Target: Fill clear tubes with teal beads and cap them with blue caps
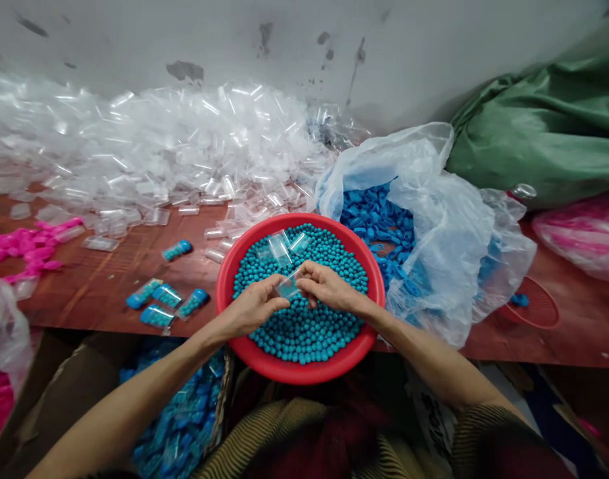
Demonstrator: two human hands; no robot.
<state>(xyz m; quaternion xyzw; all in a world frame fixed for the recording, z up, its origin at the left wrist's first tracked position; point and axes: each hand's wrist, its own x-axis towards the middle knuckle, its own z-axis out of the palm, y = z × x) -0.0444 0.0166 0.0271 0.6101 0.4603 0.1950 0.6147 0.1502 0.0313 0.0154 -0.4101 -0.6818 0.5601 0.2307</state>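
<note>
Both my hands meet over a red basin filled with small round turquoise beads. Between them is a clear plastic container, flat and see-through. My left hand pinches its left side between thumb and fingers. The curled fingers of my right hand close on its right end. Whether beads are inside it I cannot tell. Just beyond my hands, several more clear containers lie on the beads.
Clear containers heap along the wall. Filled blue-capped containers and pink pieces lie left. Blue caps spill from a plastic bag on the right, before a green sack. Below the table edge stands a box of blue-capped containers.
</note>
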